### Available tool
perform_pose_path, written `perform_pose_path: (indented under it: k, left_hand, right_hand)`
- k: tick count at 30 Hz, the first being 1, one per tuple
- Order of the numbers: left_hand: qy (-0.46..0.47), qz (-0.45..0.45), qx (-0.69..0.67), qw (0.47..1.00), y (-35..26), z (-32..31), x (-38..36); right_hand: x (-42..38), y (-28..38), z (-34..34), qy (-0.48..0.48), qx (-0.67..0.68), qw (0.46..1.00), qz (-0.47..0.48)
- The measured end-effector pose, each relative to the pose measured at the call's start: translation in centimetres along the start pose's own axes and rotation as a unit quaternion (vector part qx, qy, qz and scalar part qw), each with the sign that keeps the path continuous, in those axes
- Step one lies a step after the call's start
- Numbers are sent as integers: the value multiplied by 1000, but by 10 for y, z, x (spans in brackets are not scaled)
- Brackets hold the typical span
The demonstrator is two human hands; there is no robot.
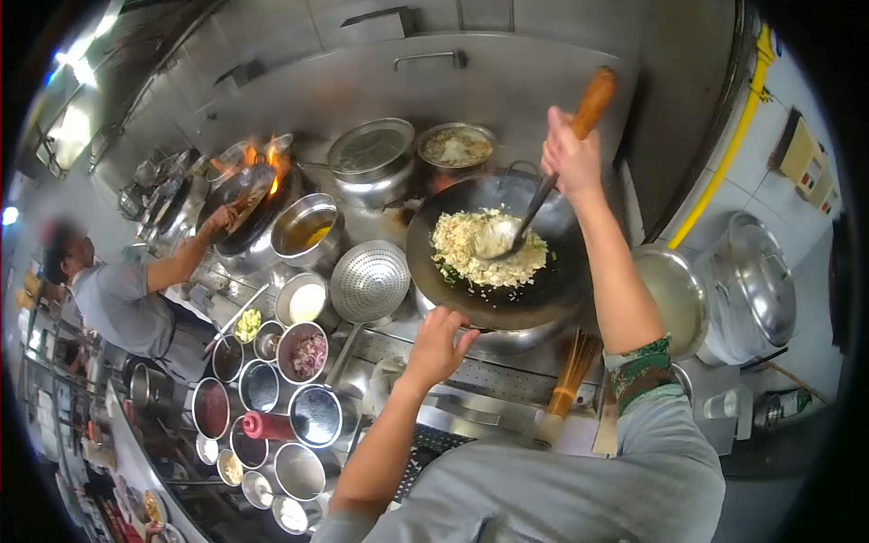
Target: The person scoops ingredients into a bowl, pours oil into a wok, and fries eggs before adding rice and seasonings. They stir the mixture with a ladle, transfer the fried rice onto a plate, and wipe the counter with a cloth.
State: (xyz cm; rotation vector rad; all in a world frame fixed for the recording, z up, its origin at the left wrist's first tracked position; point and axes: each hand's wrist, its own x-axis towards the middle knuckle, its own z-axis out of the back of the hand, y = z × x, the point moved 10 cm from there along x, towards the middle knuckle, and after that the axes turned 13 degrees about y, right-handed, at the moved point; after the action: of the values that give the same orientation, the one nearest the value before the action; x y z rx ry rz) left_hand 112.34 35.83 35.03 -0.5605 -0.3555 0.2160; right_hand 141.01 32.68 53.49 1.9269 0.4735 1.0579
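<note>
My right hand (pixel 573 154) is closed around the wooden handle of a ladle (pixel 540 196). The ladle's bowl rests in a mound of fried rice (pixel 471 255) with green bits, inside a dark wok (pixel 566 231). At the wok's near rim, my left hand (pixel 440 348) grips the edge, thumb pointing right. Just left of the wok lies a perforated metal strainer (pixel 369 279), its handle running toward me. A bamboo brush (pixel 570 380) stands near the wok's lower right.
Several metal containers of ingredients, including chopped red onion (pixel 308 355), crowd the left, with a red squeeze bottle (pixel 264 425) among them. A co-worker (pixel 127 299) handles a flaming wok (pixel 249 208) further left. Lidded pots (pixel 371 149) sit behind; a steel pot (pixel 672 299) stands right.
</note>
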Motion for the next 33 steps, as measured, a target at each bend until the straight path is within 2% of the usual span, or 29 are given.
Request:
perform_pose_path:
  k: [3,4,6,7,9,12,14,16,17,19,20,23,25,27,28,31,33]
  left_hand:
    - [-7,-16,24,1000,-11,6,0]
    - [-15,-28,32,999,-18,7,-1]
    - [10,-20,33,999,-24,7,5]
    - [23,-12,33,999,-24,7,5]
    - [61,-33,59,996,-23,-2,-2]
    - [90,-50,67,992,-43,-3,-15]
    - [26,-43,32,998,-82,31,-11]
    - [-33,-30,7,999,-90,40,-9]
    - [-45,-44,-5,998,-74,25,-9]
    - [-12,-6,17,1000,-35,-20,-30]
    - [15,-14,19,1000,-23,-38,-49]
    - [34,-68,4,997,-43,-32,-109]
    - [-54,-100,-27,993,-84,25,-92]
    - [-58,-56,-19,997,-79,52,-53]
    - [-73,-68,-26,995,-74,54,-33]
    - [-55,-48,-5,997,-33,5,-33]
    - [-36,-26,50,998,-13,-30,-66]
  right_hand:
    - [4,-30,14,3,73,996,53]
    - [6,-67,18,-18,30,999,24]
    - [22,-77,6,34,63,997,-37]
    - [31,-73,-3,51,64,993,-82]
    - [39,-50,-1,0,10,992,-125]
    - [24,10,-10,-39,-9,989,-143]
    - [16,23,-16,-39,-36,990,-132]
    - [4,8,-18,-65,-83,989,-102]
    - [-3,6,-19,-90,-142,982,-82]
    - [-19,5,-24,-131,-259,956,-40]
    - [-15,9,-11,-142,-263,954,31]
    - [-39,51,-18,-156,-99,983,18]
    - [-42,47,-20,-148,-113,982,2]
    - [-37,33,-30,-135,-148,980,-13]
    - [-35,24,-37,-152,-185,971,-19]
    - [-31,-5,-43,-166,-320,933,6]
    - [-45,0,-55,-123,-301,945,47]
